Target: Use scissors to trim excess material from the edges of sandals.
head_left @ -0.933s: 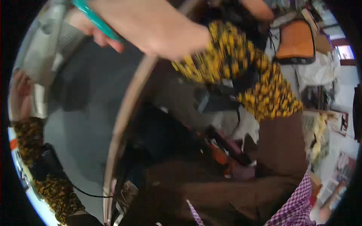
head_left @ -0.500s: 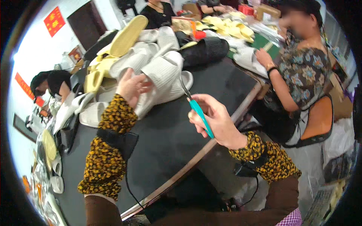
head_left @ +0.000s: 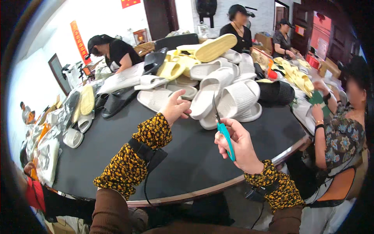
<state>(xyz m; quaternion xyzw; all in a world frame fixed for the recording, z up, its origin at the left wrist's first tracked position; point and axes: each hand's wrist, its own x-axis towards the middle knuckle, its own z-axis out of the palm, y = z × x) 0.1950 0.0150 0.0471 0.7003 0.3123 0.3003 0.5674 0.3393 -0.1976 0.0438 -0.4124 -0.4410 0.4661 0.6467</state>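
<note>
Teal-handled scissors (head_left: 227, 141) are gripped in my right hand (head_left: 243, 146), their slender dark blades pointing up and away toward the slippers. The blade tips overlap a ribbed off-white slipper (head_left: 238, 99) at the front of the heap; whether they touch it I cannot tell. My left hand (head_left: 175, 109) is open and holds nothing, its fingers stretched toward another off-white slipper (head_left: 204, 95). Yellow slippers (head_left: 216, 47) lie on top of the heap, with a black slipper (head_left: 277, 92) at its right end.
A dark table (head_left: 117, 156) spreads beneath the heap. Black slippers (head_left: 120, 102), bagged slippers and plastic wrapping (head_left: 48, 156) lie along its left side. A co-worker in a flowered top (head_left: 343, 132) sits at the right; others work at the far side. A cable hangs from my left wrist strap.
The view has swung left, bringing more of the table's left side and the co-workers into sight. My left hand has drawn back from the front slippers; the scissors remain in my right hand.
</note>
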